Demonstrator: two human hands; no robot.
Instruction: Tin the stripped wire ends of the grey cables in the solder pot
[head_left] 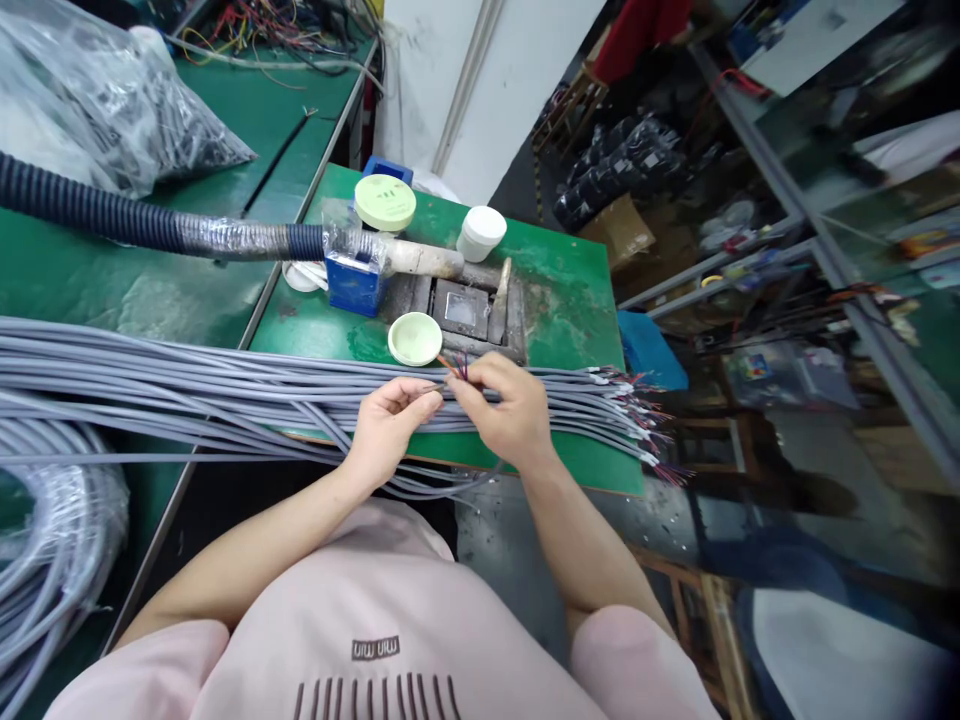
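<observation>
In the middle of the head view, both hands meet above a row of grey cables (247,385). My left hand (384,428) is closed in a pinch on a thin dark wire (435,387) that runs toward the other hand. The fingertips of my right hand (514,410) are pressed together around a cable's stripped end, where orange, purple and dark wires (459,367) fan out. The rest of that cable is hidden behind the fingers. Just beyond them sits a small pale green bowl-like lid (415,340).
Behind the hands is a solder pot (461,308), with a ribbed extraction hose (247,238) ending near it on a blue block (354,285). A round tin (385,203) and a white jar (481,232) stand farther back. Stripped cable ends (637,410) bunch at right; coiled cable (64,540) lies left.
</observation>
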